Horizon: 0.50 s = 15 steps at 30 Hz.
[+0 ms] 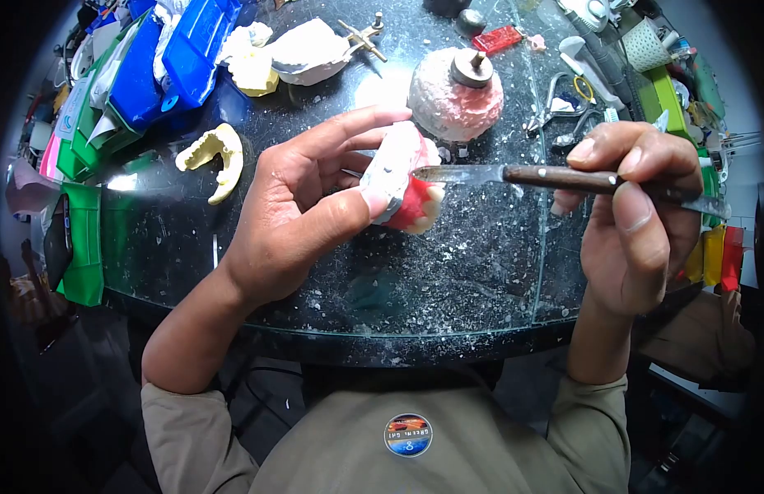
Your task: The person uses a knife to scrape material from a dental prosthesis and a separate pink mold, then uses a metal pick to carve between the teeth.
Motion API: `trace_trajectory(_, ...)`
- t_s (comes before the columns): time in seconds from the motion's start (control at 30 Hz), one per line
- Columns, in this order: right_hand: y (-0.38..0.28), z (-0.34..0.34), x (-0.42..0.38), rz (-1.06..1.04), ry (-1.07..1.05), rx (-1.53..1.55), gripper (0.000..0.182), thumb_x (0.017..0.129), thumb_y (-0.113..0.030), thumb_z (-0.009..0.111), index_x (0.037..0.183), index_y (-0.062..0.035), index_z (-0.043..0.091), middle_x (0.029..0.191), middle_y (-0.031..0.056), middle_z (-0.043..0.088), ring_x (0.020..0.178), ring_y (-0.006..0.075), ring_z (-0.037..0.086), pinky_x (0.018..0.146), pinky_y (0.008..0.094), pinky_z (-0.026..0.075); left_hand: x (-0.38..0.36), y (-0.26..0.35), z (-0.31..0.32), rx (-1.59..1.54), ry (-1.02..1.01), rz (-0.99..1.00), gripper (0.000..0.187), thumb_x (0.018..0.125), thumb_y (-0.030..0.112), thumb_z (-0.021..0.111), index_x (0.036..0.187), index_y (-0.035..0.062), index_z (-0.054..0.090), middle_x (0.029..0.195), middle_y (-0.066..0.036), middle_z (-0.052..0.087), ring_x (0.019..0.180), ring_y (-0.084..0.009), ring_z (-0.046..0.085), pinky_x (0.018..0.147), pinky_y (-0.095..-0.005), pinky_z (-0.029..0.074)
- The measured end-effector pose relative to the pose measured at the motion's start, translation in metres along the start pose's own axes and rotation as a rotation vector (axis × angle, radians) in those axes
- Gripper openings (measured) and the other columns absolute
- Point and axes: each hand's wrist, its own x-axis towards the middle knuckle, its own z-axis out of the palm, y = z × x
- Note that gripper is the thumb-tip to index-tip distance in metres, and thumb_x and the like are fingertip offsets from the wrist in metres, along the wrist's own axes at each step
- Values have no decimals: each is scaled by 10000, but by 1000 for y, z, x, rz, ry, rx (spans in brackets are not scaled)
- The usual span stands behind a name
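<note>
My left hand (285, 198) grips a white dental cast (387, 171) between thumb and fingers, tilted and raised over the dark table. Red wax (413, 206) with cream-coloured teeth (434, 202) covers the cast's right side. In my right hand (641, 218) is a wax knife (555, 176), pinched by its dark wooden handle. Its blade points left, with the tip right at the upper edge of the red wax. The knife's other metal end sticks out past my right fingers. My left palm and the cast's underside are hidden.
Beyond the cast stands a pinkish plaster mound (456, 103) with a metal knob. A pale yellow dental arch (221, 165) lies left. Blue bins (199, 58), a white plaster lump (310, 53), a red block (497, 39) and pliers (555, 103) sit farther back. Plaster crumbs litter the table.
</note>
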Motion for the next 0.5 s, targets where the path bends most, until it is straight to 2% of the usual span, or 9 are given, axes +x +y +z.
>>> trace_trajectory(0.5,3,0,0,20,63,11,172,839,-73,440,981,23,457,926,228,533,720,208,536,584,284,486,0,1,-1,-14,-10,-4,682,680,239,554,1276,-60,409,1113,-192,567,973,-208,582,888,-323,443)
